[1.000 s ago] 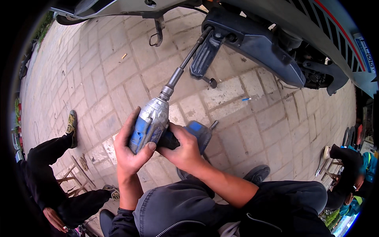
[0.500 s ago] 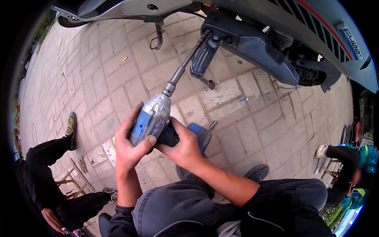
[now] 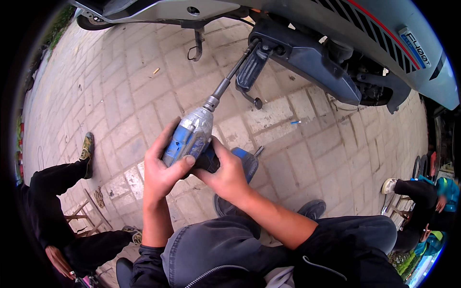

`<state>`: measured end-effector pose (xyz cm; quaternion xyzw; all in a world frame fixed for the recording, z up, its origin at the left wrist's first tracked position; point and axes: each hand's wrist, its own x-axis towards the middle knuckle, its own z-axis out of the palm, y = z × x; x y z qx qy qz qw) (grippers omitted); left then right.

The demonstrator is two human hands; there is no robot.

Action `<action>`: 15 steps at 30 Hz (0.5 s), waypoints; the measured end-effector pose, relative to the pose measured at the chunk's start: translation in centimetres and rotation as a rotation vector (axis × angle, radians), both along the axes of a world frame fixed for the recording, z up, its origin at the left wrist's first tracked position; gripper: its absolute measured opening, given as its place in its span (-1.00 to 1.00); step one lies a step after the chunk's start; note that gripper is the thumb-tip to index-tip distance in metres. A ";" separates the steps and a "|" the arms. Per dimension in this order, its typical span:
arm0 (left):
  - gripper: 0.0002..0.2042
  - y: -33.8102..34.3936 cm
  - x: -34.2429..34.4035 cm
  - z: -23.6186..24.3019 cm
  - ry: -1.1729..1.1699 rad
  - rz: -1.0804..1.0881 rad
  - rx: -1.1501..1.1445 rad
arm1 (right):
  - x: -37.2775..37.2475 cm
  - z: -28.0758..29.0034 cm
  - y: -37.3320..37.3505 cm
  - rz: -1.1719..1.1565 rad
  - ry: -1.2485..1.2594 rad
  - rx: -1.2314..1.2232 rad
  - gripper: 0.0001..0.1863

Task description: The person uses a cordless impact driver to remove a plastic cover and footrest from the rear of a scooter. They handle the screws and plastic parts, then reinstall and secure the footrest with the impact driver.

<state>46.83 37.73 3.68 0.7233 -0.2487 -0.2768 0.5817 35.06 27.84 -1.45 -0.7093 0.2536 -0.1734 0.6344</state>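
Observation:
My left hand wraps round the body of a blue and silver impact wrench, its thumb pressed across the back end. My right hand grips the black handle just below. From the nose a long metal socket extension runs up to the right. Its far tip meets the end of a dark grey cover under a silver scooter, beside the ribbed black footpeg. Past my right hand shows a blue and black block with a short metal rod; I cannot tell whether it belongs to this wrench.
The scooter's side stand hangs left of the extension. A small blue piece and a cigarette butt lie on the paving. Seated people are at both sides, one with a dark-trousered leg at left, another at right.
The wrench and both hands sit slightly higher and further right in the picture, and the scooter's place has shifted a little as well. The grip is the same.

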 end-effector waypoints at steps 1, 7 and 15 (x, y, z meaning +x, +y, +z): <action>-0.16 0.3 0.0 0.0 0.031 0.020 -0.014 | -0.3 0.2 0.1 -0.006 0.010 -0.045 -0.19; 0.00 5.6 -2.4 -3.3 0.223 0.165 -0.061 | -2.3 -1.6 2.9 0.193 0.057 -0.172 -0.16; -0.09 5.1 -8.2 -6.3 0.292 0.024 0.101 | -8.8 -6.7 3.3 0.117 0.114 -0.071 -0.20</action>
